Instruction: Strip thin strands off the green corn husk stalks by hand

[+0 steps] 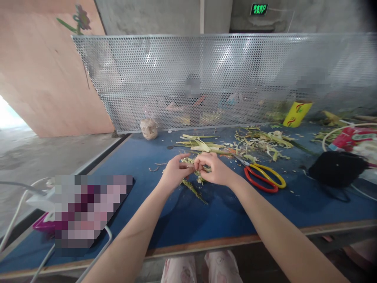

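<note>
Both hands meet over the middle of the blue table (206,216). My left hand (174,170) and my right hand (214,169) are closed, pinching a small woven piece of green-yellow leaf strips (196,168) between them. A loose end of the strips (194,190) hangs down toward the table. Red-and-yellow-handled scissors (262,176) lie just right of my right hand.
Cut leaf strips and scraps (259,143) litter the table's far side. A black bag (335,168), a yellow cup (297,113) and a perforated metal screen (218,78) stand beyond. A blurred-out device (88,212) with white cables lies at the left.
</note>
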Tool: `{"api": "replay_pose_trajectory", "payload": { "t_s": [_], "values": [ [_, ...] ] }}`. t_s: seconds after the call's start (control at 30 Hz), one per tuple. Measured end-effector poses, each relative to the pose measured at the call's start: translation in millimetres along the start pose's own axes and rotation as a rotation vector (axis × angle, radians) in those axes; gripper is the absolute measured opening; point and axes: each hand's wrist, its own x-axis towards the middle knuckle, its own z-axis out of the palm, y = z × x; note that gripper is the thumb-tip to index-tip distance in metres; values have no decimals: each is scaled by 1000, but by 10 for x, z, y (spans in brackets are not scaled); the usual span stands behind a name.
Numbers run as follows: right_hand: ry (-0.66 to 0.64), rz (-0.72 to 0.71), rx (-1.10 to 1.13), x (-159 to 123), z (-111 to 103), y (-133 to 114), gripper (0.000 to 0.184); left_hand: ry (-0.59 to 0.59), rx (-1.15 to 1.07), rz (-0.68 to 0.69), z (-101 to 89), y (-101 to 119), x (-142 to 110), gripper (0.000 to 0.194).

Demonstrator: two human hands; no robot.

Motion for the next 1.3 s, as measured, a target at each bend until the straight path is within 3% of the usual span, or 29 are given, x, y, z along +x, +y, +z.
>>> {"api": "replay_pose_trajectory", "payload": {
  "t_s": [0.33, 0.53, 0.73, 0.93, 1.1, 1.2, 1.3],
  "values": [
    [90, -1, -54, 12, -13, -33, 19, 34, -26, -14, -10, 32, -10, 57],
    [71, 25, -47, 26, -1, -23, 20, 55, -68, -6, -12, 30, -8, 57],
    [153, 53, -65, 39, 10, 5, 26, 18, -235, -63, -22, -3, 23, 60],
    [285, 194, 100, 60, 11, 33, 36, 49, -380, -72, -40, -1, 37, 52],
    [511, 364, 386, 103, 27, 183, 31, 108, -725, -130, -67, 62, 42, 29],
    [479, 532, 436, 115, 76, 255, 27, 75, -804, -152, -82, 87, 49, 15],
    [393, 506, 418, 116, 127, 201, 14, 48, -838, -160, -71, 85, 49, 15]
  ]
}}
